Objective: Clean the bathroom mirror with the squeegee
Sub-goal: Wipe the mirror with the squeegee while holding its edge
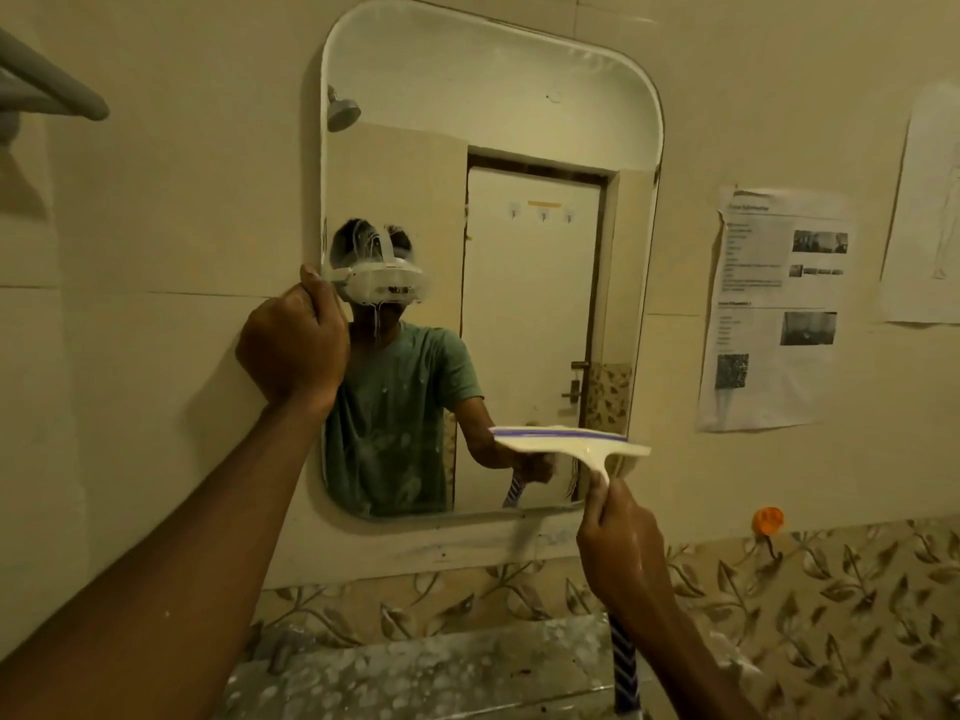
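Observation:
The bathroom mirror (545,122), tall with rounded corners, hangs on the cream tiled wall straight ahead. White foam streaks and drips mark its left part. My left hand (293,345) grips the mirror's left edge at mid height, fingers curled around the rim. My right hand (621,545) holds the white squeegee (571,445) by its handle. Its purple-edged blade lies nearly level against the glass at the lower right corner. The striped blue and white handle end sticks out below my wrist.
Printed paper sheets (774,309) are stuck to the wall to the right of the mirror. An orange wall hook (768,521) sits lower right. A grey towel rail (52,90) juts out at upper left. A speckled stone ledge (415,672) runs below, over leaf-patterned tiles.

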### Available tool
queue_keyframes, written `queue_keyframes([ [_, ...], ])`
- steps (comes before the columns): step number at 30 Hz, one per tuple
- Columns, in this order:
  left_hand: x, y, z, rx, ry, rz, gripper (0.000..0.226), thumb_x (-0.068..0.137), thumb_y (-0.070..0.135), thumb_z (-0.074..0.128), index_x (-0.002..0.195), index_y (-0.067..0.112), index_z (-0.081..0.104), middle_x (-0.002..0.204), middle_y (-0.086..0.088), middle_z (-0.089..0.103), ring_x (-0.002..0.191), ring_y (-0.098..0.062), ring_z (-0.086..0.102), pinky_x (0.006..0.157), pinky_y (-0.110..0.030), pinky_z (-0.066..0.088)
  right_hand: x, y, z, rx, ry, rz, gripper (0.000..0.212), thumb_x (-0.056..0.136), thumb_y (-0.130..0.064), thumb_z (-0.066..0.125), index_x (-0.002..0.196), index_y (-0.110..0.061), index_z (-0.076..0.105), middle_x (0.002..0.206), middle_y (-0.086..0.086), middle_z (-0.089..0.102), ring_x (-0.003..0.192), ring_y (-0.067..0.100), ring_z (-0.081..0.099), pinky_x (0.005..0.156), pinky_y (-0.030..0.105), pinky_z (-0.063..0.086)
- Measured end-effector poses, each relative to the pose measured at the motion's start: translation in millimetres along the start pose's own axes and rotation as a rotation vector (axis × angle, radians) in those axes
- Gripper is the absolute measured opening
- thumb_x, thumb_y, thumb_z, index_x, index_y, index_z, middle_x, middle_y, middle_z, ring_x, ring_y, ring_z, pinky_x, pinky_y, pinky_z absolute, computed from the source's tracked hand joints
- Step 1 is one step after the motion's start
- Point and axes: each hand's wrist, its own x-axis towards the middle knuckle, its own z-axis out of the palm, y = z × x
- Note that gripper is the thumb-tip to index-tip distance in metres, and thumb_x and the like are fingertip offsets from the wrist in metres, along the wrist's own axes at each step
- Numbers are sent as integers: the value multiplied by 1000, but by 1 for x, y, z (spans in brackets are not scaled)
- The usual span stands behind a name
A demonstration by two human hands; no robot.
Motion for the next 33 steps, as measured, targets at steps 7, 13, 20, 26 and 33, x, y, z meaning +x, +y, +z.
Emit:
queue_keyframes([
  [7,2,2,-6,5,-56,-11,59,102,36,29,73,1,67,62,-19,63,52,-23,47,53,-28,33,48,-64,-60,172,12,-130,36,105,-30,33,85,-15,58,71,9,64,57,28,61,54,40,54],
  [13,4,4,-11,8,-87,5,57,102,34,34,75,-3,68,59,-19,60,51,-24,48,49,-24,27,147,-159,-113,81,115,-224,36,104,-26,37,71,-19,50,64,0,54,46,9,50,43,19,42],
  [20,7,5,-18,42,-162,6,56,102,35,33,81,-3,70,70,-26,66,63,-38,63,57,-31,38,79,-85,-51,127,68,-216,36,104,-35,31,82,-19,55,62,-2,58,47,5,55,42,18,45],
  [26,9,6,-22,35,-175,8,57,102,34,33,78,-2,69,69,-24,66,60,-37,61,56,-30,39,91,-103,-75,29,-16,-154,40,104,-29,33,77,-13,58,67,7,59,54,13,51,53,28,47],
  [33,12,7,-23,44,-213,-12,56,101,35,34,76,-1,69,64,-18,63,53,-26,50,55,-29,40,195,-207,-153,40,174,-214,37,104,-33,35,78,-12,51,71,3,57,54,13,56,48,23,48],
])
